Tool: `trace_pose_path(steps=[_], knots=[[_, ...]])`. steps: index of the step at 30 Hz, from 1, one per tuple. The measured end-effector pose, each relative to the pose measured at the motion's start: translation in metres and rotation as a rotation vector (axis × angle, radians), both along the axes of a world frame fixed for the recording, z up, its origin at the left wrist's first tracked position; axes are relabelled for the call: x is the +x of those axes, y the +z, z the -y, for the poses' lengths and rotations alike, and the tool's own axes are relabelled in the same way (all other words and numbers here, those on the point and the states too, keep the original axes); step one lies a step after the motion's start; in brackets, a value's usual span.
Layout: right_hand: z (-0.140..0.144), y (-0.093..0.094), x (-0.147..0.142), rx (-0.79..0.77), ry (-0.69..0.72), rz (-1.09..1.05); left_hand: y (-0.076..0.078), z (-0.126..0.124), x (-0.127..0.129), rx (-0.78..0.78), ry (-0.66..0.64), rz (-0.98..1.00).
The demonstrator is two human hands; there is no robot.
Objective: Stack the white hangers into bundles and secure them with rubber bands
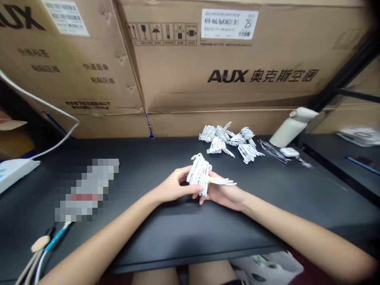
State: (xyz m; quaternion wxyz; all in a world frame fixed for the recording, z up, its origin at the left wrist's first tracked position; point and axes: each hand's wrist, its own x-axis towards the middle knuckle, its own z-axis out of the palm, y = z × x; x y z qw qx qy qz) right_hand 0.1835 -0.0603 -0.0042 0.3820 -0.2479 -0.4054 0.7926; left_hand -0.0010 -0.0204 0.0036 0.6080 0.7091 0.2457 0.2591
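Both my hands meet over the middle of the black table (pixel 166 233). Between them is a bundle of small white hook-shaped plastic pieces (pixel 199 172), bound with a yellowish band. My left hand (pixel 173 186) grips the bundle from the left, fingers curled around it. My right hand (pixel 224 194) supports it from below and the right, where white ends stick out. Farther back on the table lies a pile of several similar white bundles (pixel 230 142), apart from both hands.
Large brown AUX cardboard boxes (pixel 225 67) stand along the table's back edge. A white lamp-like device (pixel 289 126) and a clear plastic bag (pixel 271 150) sit at the back right. A white power strip (pixel 13 170) with its cable is at the left, loose cables (pixel 44 249) at the front left.
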Motion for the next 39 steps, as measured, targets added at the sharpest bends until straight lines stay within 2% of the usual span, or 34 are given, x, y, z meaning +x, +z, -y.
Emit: trace_pose_path(steps=[7, 11, 14, 16, 18, 21, 23, 28, 31, 35, 39], knots=[[-0.004, -0.002, 0.001, 0.203, -0.265, 0.272, 0.004, 0.006, 0.006, -0.101, 0.094, 0.056], [-0.007, 0.003, 0.007, 0.091, -0.341, 0.264, 0.008, 0.003, 0.004, -0.138, 0.243, 0.039], [-0.01, 0.006, 0.011, 0.054, -0.499, 0.286, 0.008, 0.001, 0.003, -0.145, 0.304, -0.022], [-0.011, 0.006, 0.014, 0.136, -0.602, 0.307, 0.006, 0.001, 0.003, -0.14, 0.318, -0.038], [-0.011, 0.007, 0.015, 0.263, -0.64, 0.312, 0.004, 0.0, 0.003, -0.131, 0.325, 0.004], [-0.009, 0.009, 0.016, 0.406, -0.59, 0.332, 0.004, -0.001, 0.002, -0.123, 0.295, 0.036], [-0.009, 0.009, 0.016, 0.437, -0.563, 0.362, 0.006, -0.002, 0.0, -0.105, 0.281, 0.024], [-0.011, 0.008, 0.017, 0.398, -0.553, 0.438, 0.012, -0.004, -0.002, -0.088, 0.352, 0.09], [-0.009, 0.007, 0.014, 0.305, -0.441, 0.457, 0.012, -0.005, -0.001, -0.176, 0.39, 0.145], [-0.004, 0.007, 0.007, 0.127, -0.295, 0.377, 0.013, -0.006, -0.002, -0.375, 0.251, 0.328], [-0.001, 0.006, 0.001, 0.108, -0.327, 0.326, 0.015, -0.003, -0.005, -0.375, 0.105, 0.416]])
